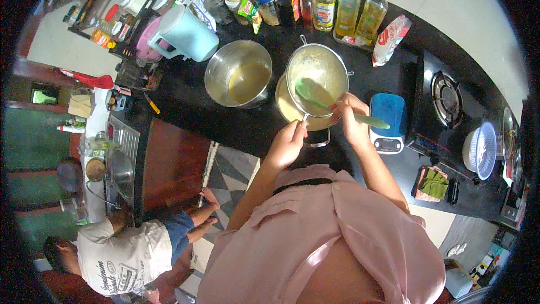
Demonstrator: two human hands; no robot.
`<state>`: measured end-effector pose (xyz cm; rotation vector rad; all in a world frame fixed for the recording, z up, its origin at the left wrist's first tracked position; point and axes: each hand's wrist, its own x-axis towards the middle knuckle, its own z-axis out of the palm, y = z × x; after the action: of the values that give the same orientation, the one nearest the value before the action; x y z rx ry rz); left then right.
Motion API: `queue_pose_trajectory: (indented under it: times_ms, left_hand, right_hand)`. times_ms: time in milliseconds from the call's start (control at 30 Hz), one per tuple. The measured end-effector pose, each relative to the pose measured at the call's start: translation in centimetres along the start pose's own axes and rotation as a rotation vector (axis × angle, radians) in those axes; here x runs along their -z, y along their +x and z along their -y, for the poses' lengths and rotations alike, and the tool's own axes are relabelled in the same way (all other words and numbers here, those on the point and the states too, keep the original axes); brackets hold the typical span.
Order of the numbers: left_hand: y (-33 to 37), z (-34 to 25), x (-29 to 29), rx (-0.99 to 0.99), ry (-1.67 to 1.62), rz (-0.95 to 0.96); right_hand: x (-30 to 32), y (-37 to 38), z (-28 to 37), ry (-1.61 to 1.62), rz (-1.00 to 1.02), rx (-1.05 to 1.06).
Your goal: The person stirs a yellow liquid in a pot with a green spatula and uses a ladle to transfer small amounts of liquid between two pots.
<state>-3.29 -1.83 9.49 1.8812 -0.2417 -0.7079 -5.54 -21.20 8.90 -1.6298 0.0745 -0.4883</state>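
My left hand (288, 142) grips the handle of a metal sieve (318, 77) that rests over a bowl (284, 110) of pale batter. My right hand (350, 117) holds a light green spatula (320, 99), whose blade lies inside the sieve on the pale mixture. To the left of the sieve stands a steel mixing bowl (238, 73) with a thin yellowish residue. Both bowls sit on a black countertop (191, 104).
A blue kitchen scale (388, 121) sits right of my right hand, then a gas stove (447, 98). Oil bottles (347, 4), jars and a light blue pitcher (185, 35) line the back. Another person (126, 250) crouches on the floor at lower left, by a sink (121, 169).
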Motion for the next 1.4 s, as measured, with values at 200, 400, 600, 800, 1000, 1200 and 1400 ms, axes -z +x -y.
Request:
queue_pose_trajectory:
  times_ms: [200,400,600,800,1000,1200,1400]
  left_hand:
    - [0.0,1.2,0.5,0.01,-0.034,-0.04]
    - [0.2,0.2,0.3,-0.017,-0.118,0.023]
    - [0.2,2.5,2.1,-0.032,-0.084,0.061]
    - [0.1,1.0,3.5,0.173,-0.46,0.186]
    - [-0.7,-0.2,4.3,0.274,-0.671,0.296]
    - [-1.1,-0.5,6.5,0.279,-0.946,0.458]
    - [-1.3,-1.4,6.9,0.261,-1.046,0.581]
  right_hand:
    - [3.2,1.9,2.9,0.319,-0.17,-0.243]
    - [0.7,1.0,-1.7,-0.023,-0.121,0.087]
    - [3.4,1.6,2.6,0.381,-0.191,-0.373]
    - [6.5,1.2,-1.0,0.892,-0.596,-0.502]
    - [8.9,-1.0,-4.2,1.503,-0.599,-0.593]
    - [10.5,-1.2,-1.9,1.188,-0.732,-0.42]
    - [6.5,0.1,-3.5,0.847,-0.639,-0.523]
